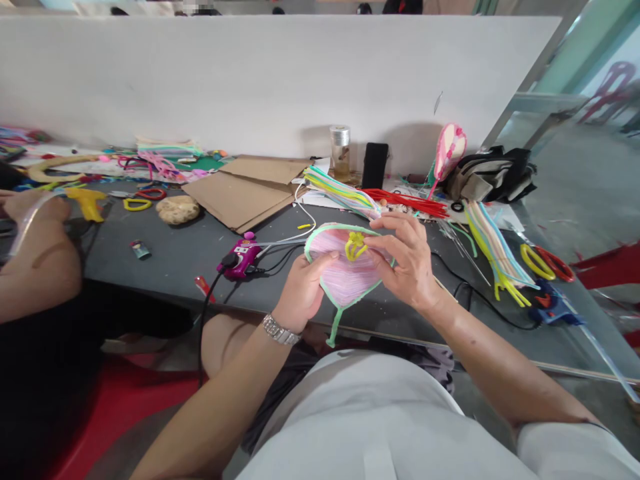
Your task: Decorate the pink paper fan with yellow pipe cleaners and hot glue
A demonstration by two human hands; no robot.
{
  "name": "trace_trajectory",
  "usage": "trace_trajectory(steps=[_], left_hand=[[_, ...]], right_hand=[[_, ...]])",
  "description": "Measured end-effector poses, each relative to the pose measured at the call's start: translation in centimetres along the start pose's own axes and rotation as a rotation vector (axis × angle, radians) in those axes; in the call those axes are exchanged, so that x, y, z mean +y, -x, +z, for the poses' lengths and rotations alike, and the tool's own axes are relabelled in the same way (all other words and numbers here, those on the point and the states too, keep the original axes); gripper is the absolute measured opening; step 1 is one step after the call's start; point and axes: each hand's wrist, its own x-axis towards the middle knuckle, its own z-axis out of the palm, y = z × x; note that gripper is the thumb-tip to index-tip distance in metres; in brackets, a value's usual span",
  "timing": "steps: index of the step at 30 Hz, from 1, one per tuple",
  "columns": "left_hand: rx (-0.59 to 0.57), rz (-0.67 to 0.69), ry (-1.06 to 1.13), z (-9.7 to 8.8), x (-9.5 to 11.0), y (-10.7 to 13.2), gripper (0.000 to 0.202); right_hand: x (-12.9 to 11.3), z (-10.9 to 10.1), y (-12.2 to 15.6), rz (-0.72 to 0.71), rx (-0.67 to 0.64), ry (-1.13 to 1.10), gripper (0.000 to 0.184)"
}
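Observation:
My left hand [303, 290] grips the lower left edge of a small pink fan [345, 277] made of pipe cleaners, with a pale green rim and a green stem hanging down. My right hand [407, 257] is closed over the fan's right side, its fingertips pinching a yellow pipe-cleaner twist [355, 245] on the fan's face. Both hands hold the fan above the near edge of the dark grey table [175, 260]. A metal watch sits on my left wrist.
A purple glue gun [240, 258] with black cord lies left of the fan. Bundles of coloured pipe cleaners [493, 250], scissors [543, 261], a blue glue gun [553, 308], cardboard [245, 190], a jar [340, 152] and a finished fan [449, 152] crowd the table. Another person's arm [35, 253] is at left.

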Motion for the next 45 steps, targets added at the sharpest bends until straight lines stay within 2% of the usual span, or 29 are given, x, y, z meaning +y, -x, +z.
trace_trajectory(steps=[9,14,20,24,28,32,35,38,41,45], left_hand=[[0.059,-0.023,-0.026,0.0,0.1,0.2,0.033],[0.059,-0.038,-0.023,-0.3,-0.1,0.1,0.035],[0.052,-0.062,-0.033,-0.5,-0.2,-0.2,0.044],[0.050,-0.091,-0.033,-0.9,-0.4,-0.5,0.039],[0.019,-0.102,-0.026,-1.2,-0.6,-0.7,0.042],[-0.015,-0.124,-0.062,-1.4,-1.0,-0.3,0.046],[0.006,-0.149,-0.095,-1.7,-1.6,0.1,0.044],[0.052,-0.158,-0.127,-2.0,-2.2,0.2,0.041],[0.067,-0.131,-0.208,-2.0,-2.3,0.1,0.035],[0.042,-0.124,-0.276,-2.0,-1.4,1.1,0.022]], right_hand=[[0.2,0.9,0.4,0.131,-0.002,0.038,0.005],[-0.1,1.0,0.4,0.188,-0.034,-0.050,0.013],[0.2,1.2,1.0,0.224,-0.042,-0.144,0.012],[0.5,1.8,1.2,0.349,-0.037,-0.289,0.007],[0.3,2.7,1.2,0.559,-0.035,-0.464,0.007],[0.5,3.7,1.3,0.752,0.082,-0.643,0.009],[0.8,4.3,1.5,0.816,0.132,-0.719,0.010],[1.0,4.4,2.0,0.775,0.100,-0.711,0.011],[1.0,4.0,2.4,0.625,0.044,-0.615,0.023],[0.9,1.1,3.5,0.427,-0.027,-0.407,0.027]])
